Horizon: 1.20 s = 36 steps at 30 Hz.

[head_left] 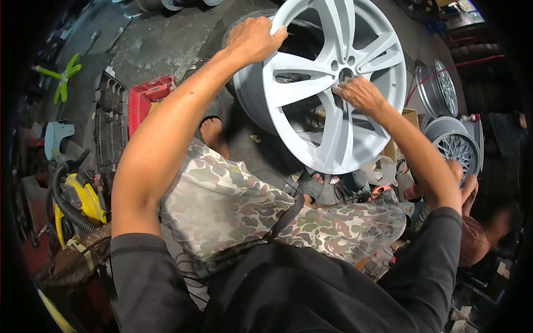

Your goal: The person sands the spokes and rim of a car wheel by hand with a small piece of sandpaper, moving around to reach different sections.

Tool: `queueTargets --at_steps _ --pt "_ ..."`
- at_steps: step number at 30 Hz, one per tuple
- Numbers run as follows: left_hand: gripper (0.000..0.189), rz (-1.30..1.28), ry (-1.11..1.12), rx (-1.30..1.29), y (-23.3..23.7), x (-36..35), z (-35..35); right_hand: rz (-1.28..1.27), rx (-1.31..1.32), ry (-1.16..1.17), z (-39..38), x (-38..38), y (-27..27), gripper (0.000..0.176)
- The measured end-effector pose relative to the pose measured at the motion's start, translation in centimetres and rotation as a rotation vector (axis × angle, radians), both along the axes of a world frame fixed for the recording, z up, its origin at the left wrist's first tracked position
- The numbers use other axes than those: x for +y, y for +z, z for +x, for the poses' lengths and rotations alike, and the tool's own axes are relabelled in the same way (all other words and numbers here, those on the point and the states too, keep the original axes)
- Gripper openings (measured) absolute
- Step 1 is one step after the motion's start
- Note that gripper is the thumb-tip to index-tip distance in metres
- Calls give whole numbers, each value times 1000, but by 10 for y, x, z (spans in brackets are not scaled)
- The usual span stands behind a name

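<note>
A light grey alloy wheel rim (302,91) with paired spokes stands tilted in front of me, its face turned my way. My left hand (256,40) is closed over the rim's upper left edge, thumb lying on the face side. At the centre of the wheel, my right hand (362,95) has its fingers bent together beside the hub hole. Whatever those fingers may hold is too small or hidden to name. Bolt holes and the hub opening show just above and left of the right fingertips.
A co-worker (472,238) crouches at right near a mesh-spoked wheel (455,150). Another wheel (436,86) stands behind it. On the left are a red plastic tray (143,100), a yellow machine with a black hose (83,202), and a green star-shaped stand (65,77).
</note>
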<state>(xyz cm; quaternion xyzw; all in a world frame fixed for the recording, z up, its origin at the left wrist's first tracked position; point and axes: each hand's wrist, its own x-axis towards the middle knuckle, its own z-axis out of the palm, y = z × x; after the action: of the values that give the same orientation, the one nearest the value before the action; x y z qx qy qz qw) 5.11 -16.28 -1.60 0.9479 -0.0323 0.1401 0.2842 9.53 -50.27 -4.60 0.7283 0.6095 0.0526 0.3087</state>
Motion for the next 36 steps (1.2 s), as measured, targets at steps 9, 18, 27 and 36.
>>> queueTargets --at_steps 9,18,27,36 --pt "55 -17 -24 -5 -7 -1 4 1035 1449 -1577 -26 17 -17 26" --pt "59 12 -28 28 -1 1 2 1106 564 -1010 -90 6 -48 32" --pt "60 7 -27 3 -4 5 4 1568 1192 -1355 -155 70 -44 30" --pt "53 12 -14 78 -2 6 6 1955 1800 -1568 -115 98 -35 20"
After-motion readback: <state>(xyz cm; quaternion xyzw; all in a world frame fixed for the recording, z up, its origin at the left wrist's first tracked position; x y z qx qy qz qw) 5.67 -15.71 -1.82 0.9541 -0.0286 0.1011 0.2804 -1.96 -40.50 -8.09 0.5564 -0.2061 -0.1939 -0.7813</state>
